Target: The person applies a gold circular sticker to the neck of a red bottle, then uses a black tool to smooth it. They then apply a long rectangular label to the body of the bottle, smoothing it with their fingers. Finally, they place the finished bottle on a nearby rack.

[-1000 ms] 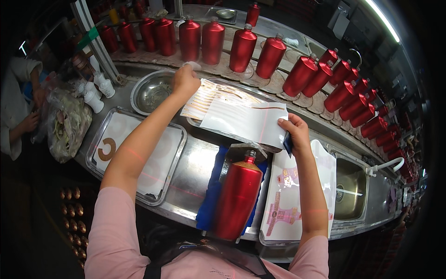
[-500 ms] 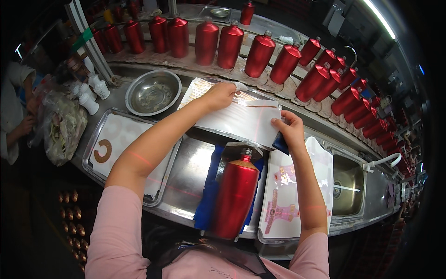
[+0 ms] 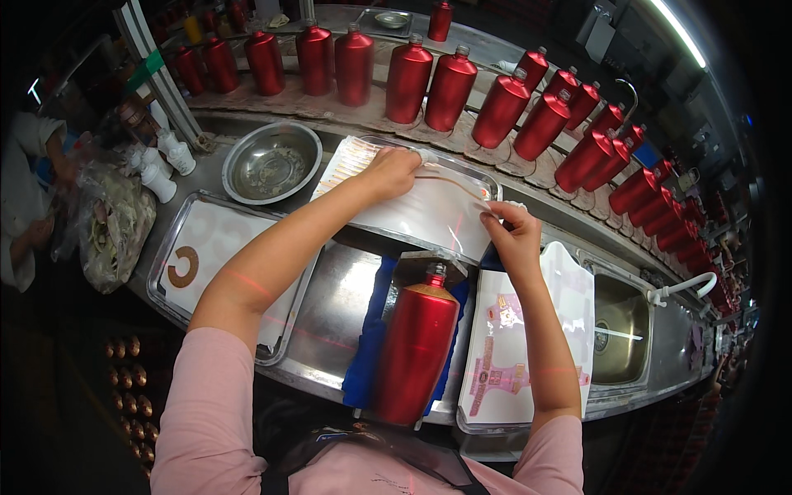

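Right hand: thumb and fingertips pinched on one end of the strip.
Left hand: fingers curled at the strip's other end; whether they grip it I cannot tell. A small white wad shows at the fingertips.
Strip: thin, brown, curving between the two hands, over the sheet.
Sheet: white, on the far tray, with more strips at its left.
Blue thing: below the right hand, partly hidden.
Near bottle: red, lying on blue cloth, neck pointing away from the person.
Left tray: a brown C-shaped piece on white backing.
Right sheet: white, bearing pink decals.
Bowl: metal, left of the far tray.
Sink: far right, white tap beside it.
Row of bottles: red, upright, behind everything.
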`<state>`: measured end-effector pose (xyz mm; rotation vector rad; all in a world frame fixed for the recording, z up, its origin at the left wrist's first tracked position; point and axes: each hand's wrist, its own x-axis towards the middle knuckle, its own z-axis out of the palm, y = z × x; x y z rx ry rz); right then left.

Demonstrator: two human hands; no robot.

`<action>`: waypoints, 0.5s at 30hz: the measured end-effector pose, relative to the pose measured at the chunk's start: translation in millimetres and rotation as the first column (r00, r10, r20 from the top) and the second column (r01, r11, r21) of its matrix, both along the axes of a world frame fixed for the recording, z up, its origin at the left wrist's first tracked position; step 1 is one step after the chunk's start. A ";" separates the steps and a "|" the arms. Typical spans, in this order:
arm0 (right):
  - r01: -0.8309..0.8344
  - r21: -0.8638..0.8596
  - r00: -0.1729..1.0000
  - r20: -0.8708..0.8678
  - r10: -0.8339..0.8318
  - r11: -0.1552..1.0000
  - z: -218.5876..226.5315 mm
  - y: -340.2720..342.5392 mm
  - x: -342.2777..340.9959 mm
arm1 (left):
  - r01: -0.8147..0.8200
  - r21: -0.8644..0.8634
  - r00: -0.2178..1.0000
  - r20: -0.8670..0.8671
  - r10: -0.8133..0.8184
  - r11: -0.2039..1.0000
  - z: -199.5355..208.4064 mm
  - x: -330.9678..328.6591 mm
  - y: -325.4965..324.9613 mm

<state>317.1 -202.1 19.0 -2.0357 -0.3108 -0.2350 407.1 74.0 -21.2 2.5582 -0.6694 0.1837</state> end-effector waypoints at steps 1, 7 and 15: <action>-0.014 -0.047 0.998 0.064 0.017 0.999 1.4 0.2 -1.3 | 0.012 -0.026 1.000 -0.001 -0.012 1.000 1.3 -0.4 0.2; -0.117 -0.311 0.911 0.344 0.226 0.943 14.7 -2.5 -9.0 | -0.019 0.034 0.993 -0.117 0.023 0.999 7.1 1.3 2.1; -0.154 -0.400 0.796 0.492 0.353 0.904 27.7 4.5 -17.5 | -0.048 -0.028 0.967 -0.251 0.039 0.998 12.9 4.7 7.4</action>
